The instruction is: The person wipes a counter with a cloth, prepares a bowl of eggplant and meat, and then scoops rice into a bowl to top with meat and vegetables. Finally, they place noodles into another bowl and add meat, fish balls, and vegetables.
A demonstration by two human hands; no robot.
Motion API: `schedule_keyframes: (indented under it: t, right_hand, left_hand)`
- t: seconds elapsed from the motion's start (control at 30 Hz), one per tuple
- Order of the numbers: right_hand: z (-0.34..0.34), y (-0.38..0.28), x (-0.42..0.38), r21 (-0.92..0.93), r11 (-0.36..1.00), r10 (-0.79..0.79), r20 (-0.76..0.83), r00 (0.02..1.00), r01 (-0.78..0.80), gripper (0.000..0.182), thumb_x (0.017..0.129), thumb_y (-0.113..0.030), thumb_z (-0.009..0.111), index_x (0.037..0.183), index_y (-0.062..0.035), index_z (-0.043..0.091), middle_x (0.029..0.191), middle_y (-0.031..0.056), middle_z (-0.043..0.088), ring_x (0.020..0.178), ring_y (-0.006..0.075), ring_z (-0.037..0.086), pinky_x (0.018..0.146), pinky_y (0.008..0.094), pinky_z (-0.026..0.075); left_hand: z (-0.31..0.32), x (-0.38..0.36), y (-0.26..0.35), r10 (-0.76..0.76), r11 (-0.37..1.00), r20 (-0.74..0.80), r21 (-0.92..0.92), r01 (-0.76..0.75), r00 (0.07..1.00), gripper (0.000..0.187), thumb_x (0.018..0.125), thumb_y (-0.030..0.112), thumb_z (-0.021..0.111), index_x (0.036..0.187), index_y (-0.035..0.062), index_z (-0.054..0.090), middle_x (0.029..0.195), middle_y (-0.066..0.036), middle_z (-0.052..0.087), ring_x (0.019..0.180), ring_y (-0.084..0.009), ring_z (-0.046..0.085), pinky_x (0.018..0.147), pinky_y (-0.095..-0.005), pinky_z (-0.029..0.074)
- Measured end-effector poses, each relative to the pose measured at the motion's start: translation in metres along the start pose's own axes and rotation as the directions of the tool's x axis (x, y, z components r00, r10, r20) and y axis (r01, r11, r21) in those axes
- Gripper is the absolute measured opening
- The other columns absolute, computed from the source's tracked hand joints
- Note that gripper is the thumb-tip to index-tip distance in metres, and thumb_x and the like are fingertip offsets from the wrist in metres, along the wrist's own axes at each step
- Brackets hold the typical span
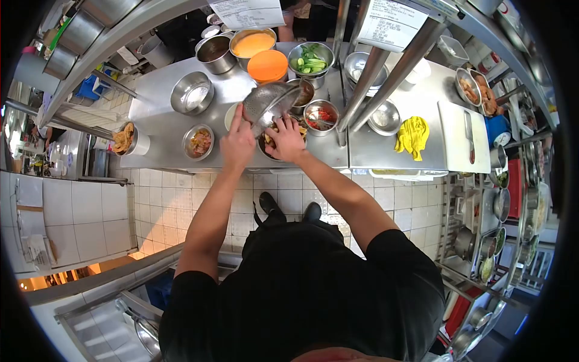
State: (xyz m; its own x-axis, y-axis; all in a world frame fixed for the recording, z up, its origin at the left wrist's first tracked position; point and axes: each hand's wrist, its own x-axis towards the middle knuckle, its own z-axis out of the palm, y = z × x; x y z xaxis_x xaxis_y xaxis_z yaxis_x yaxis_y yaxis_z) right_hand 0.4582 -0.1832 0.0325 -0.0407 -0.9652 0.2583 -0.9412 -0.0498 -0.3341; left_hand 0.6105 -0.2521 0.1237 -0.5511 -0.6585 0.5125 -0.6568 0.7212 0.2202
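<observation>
My left hand (238, 145) is closed on the edge of a perforated metal colander (265, 99), which is tipped on its side over the counter. My right hand (287, 139) reaches in from the other side, its fingers spread against the colander's lower edge and over dark, mixed food pieces (269, 140). Those pieces lie in a bowl below, mostly covered by my hands and the colander. Just right of them stands a metal bowl of chopped red peppers (321, 114) with a spoon in it. On the left sits a small bowl of chopped pinkish food (198, 142).
Behind the colander are an orange container (267, 66), a pot of orange liquid (253, 43) and a bowl of green vegetables (311, 59). A yellow cloth (413, 137), a knife (470, 136) and a white cutting board (456, 151) lie right. Metal posts (371, 84) rise from the counter.
</observation>
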Motion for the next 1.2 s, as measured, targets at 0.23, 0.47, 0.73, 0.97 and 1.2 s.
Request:
schedule_keyframes:
  t: [0.23,0.47,0.73,0.97,1.2]
  right_hand:
    - [-0.012,-0.016,0.002,0.086,0.993,-0.056,-0.209,0.976,0.075,0.044,0.074,-0.043,0.064,0.109,-0.0160,0.060,0.125,0.0155,0.046,0.127,0.0391,0.034,0.105,0.0539,0.024]
    - [-0.072,0.026,0.035,-0.118,0.939,0.300,-0.178,0.937,-0.323,0.028,0.077,-0.019,0.059,0.103,-0.0081,0.061,0.109,0.0125,0.059,0.104,0.0321,0.050,0.087,0.0462,0.040]
    - [-0.062,0.047,0.070,-0.262,0.885,0.442,0.206,0.873,-0.386,0.036,0.073,-0.018,0.058,0.108,-0.0118,0.064,0.114,0.0117,0.062,0.116,0.0321,0.047,0.099,0.0482,0.036]
    - [-0.043,0.059,0.138,-0.221,0.826,0.547,0.532,0.646,-0.518,0.058,0.087,-0.049,0.043,0.117,-0.0032,0.060,0.135,0.0200,0.047,0.127,0.0362,0.042,0.106,0.0443,0.032]
    - [0.016,0.082,0.136,-0.391,0.801,0.595,0.602,0.533,-0.453,0.091,0.085,-0.073,0.027,0.130,0.0035,0.047,0.138,0.0238,0.042,0.131,0.0339,0.038,0.109,0.0388,0.030]
  left_hand:
    - [-0.025,0.045,-0.083,-0.096,0.966,-0.446,-0.256,-0.024,0.890,0.013,0.080,0.007,0.055,0.089,0.0015,0.061,0.114,-0.016,0.062,0.057,-0.0223,0.064,0.046,-0.0352,0.052]
    - [-0.008,0.063,-0.240,-0.825,-0.083,0.339,-0.864,0.496,0.452,0.016,0.081,0.001,0.050,0.097,0.0001,0.051,0.077,-0.012,0.058,0.054,-0.0198,0.057,0.043,-0.0293,0.052]
    - [0.067,0.074,-0.331,-0.799,-0.326,0.512,-0.809,0.489,0.316,0.024,0.089,0.008,0.047,0.109,-0.0051,0.051,0.095,-0.018,0.060,0.072,-0.0249,0.063,0.054,-0.0302,0.057]
    - [0.081,0.037,-0.365,-0.865,0.396,0.157,-0.370,0.840,0.477,0.038,0.094,0.027,0.043,0.104,-0.0087,0.055,0.101,-0.027,0.059,0.099,-0.0385,0.058,0.077,-0.0436,0.054]
    - [0.084,-0.113,-0.347,-0.825,0.289,0.358,-0.398,0.871,0.437,0.029,0.092,0.024,0.044,0.098,-0.0014,0.057,0.092,-0.019,0.061,0.089,-0.0308,0.059,0.072,-0.0414,0.049]
